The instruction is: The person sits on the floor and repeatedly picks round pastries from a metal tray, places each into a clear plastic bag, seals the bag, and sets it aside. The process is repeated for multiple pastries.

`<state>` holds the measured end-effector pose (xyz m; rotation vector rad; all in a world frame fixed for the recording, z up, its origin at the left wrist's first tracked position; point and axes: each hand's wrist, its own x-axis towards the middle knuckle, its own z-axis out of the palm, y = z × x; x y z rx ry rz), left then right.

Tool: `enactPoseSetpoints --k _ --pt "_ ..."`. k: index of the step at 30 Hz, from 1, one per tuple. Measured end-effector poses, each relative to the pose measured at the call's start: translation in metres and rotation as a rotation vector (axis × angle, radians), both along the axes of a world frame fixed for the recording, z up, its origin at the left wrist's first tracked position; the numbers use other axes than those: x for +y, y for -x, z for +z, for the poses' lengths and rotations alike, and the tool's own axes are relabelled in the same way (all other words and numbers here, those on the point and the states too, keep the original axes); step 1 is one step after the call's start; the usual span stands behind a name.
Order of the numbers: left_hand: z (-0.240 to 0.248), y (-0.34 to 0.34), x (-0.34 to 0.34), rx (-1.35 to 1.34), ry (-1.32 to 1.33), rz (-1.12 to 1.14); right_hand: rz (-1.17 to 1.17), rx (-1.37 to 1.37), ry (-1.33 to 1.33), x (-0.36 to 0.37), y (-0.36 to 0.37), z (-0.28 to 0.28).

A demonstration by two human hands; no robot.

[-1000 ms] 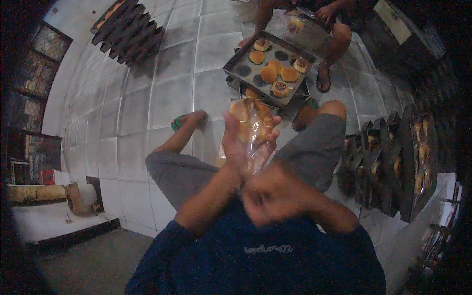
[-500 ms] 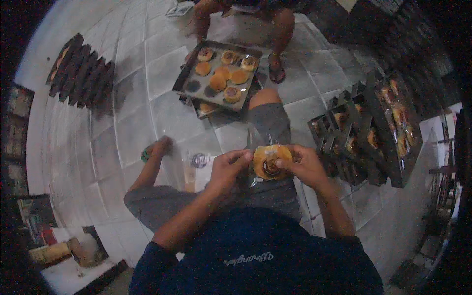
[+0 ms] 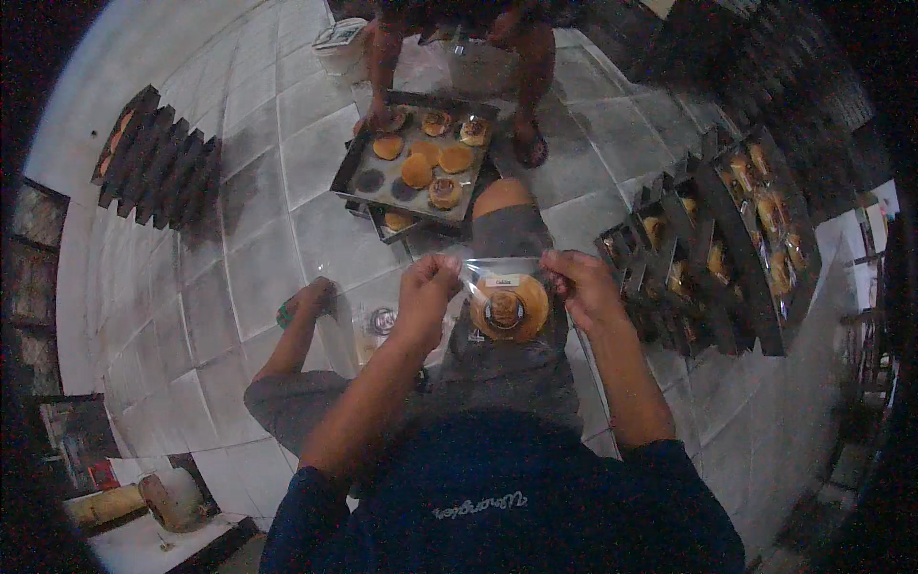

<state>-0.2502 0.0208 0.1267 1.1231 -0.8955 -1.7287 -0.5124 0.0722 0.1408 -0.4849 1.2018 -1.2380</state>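
A round golden bun [image 3: 516,320] sits inside a clear printed plastic bag [image 3: 492,272], held above my thigh. My left hand [image 3: 426,295] pinches the bag's upper left corner. At the opposite corner, my right hand [image 3: 585,287] grips the bag with its fingertips. The bag's upper edge is stretched between the two hands, with a small pale label under it. Beside my left forearm, several flat printed bags [image 3: 381,330] lie near my bent leg.
Ahead, a dark tray [image 3: 349,177] of buns rests on another tray. A person's hand [image 3: 368,122] touches its left side. Stacked trays [image 3: 765,320] with bagged buns stand at right, more stacked trays [image 3: 158,167] at far left. A white bucket [image 3: 339,55] stands behind.
My hands have gone from holding the bun's sides to pulling the bag's top corners apart, so the bun hangs below them. The other person's hand has come to the tray's left side.
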Motion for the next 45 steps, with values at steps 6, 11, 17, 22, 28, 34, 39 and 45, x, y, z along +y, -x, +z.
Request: enactPoseSetpoints --k 6,11,17,22,28,34,39,45 --pt "0.071 -0.026 0.045 -0.252 0.271 -0.140 0.104 0.444 0.095 0.061 -0.001 0.059" --pt "-0.004 -0.037 0.110 -0.514 0.166 -0.335 0.150 0.454 -0.158 0.124 -0.011 0.012" --pt "-0.017 -0.017 0.089 -0.873 0.845 -0.427 -0.046 0.572 -0.065 0.112 -0.008 -0.033" --pt "-0.014 -0.030 0.083 -0.798 0.871 -0.462 0.403 0.790 0.200 0.080 -0.058 0.061" --pt "-0.050 -0.129 0.075 -0.962 0.482 0.342 0.149 1.010 0.588 -0.026 -0.117 0.047" --pt "-0.075 -0.168 0.027 -0.730 -0.178 0.090 0.395 1.329 1.033 -0.219 -0.145 0.020" --pt "-0.022 -0.155 0.060 -0.658 0.341 0.191 0.918 0.892 0.832 -0.132 -0.201 0.002" --pt "0.031 -0.152 0.065 -0.043 0.048 0.556 0.814 0.311 0.170 -0.063 -0.193 0.001"
